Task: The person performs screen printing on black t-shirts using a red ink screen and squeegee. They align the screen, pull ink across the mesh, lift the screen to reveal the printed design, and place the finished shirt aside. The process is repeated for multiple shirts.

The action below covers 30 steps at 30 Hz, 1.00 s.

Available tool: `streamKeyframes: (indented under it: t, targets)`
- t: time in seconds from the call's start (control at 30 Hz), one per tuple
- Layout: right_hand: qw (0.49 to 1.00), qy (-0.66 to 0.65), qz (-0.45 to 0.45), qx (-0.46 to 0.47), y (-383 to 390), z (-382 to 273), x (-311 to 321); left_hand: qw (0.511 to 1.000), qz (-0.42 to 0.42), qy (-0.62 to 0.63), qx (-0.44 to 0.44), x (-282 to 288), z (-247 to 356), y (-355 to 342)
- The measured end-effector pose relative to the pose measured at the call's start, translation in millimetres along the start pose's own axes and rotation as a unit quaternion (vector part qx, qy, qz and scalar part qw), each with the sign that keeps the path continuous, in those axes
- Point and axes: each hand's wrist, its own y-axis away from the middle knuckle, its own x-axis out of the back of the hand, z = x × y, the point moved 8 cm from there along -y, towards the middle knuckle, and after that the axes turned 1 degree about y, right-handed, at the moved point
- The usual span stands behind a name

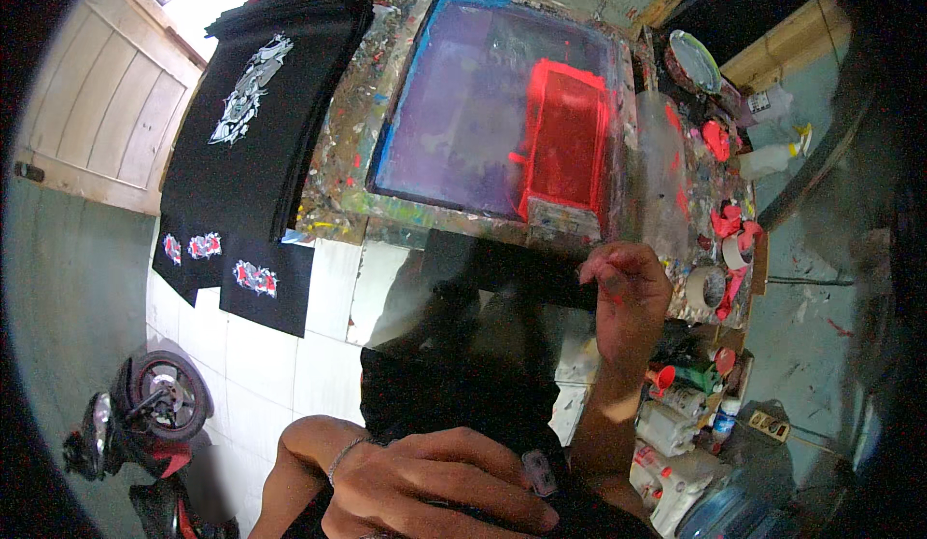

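My right hand is raised at the table's front edge, thumb and fingers pinched together, with a red stain on it. Its fingertips are by the right end of a black cloth at the table edge; whether they grip it I cannot make out. Low in the middle, close to my body, my left hand is closed, its fingers bent and pressed together. Whatever lies under those fingers is hidden. Beyond both hands, a screen-printing frame lies on the table, with red ink over a rectangle at its right side.
Black printed fabric pieces are stacked at the left. Tape rolls, red-stained scraps and a round tub sit along the right. Bottles and containers stand below. A motorcycle is at the lower left.
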Motion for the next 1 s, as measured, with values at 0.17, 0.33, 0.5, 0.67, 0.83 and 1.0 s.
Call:
streamKeyframes:
  t: [0.17,0.33,0.5,0.67,0.83,1.0]
  targets:
    - [1.0,0.012,-0.014,-0.015,-0.8,16.0,-3.4,1.0,-0.024,-0.009,-0.008,0.5,0.8,-4.5]
    - [0.998,0.039,-0.001,-0.044,-0.9,19.4,-5.9,0.994,-0.099,-0.05,-0.012,20.4,-19.3,11.9]
    - [0.988,0.125,0.022,-0.088,3.0,32.4,25.5,0.894,0.176,-0.271,0.309,74.5,-57.0,91.9]
    - [0.983,0.152,0.052,-0.092,16.0,41.8,50.7,0.663,0.5,-0.237,0.505,167.1,-65.9,296.4]
    - [0.956,0.275,-0.02,-0.101,9.7,33.2,19.6,0.696,0.587,-0.044,0.411,196.5,-106.9,288.7]
    - [0.964,0.248,-0.001,-0.09,14.7,36.3,31.8,0.698,0.607,0.044,0.377,208.0,-114.8,278.5]
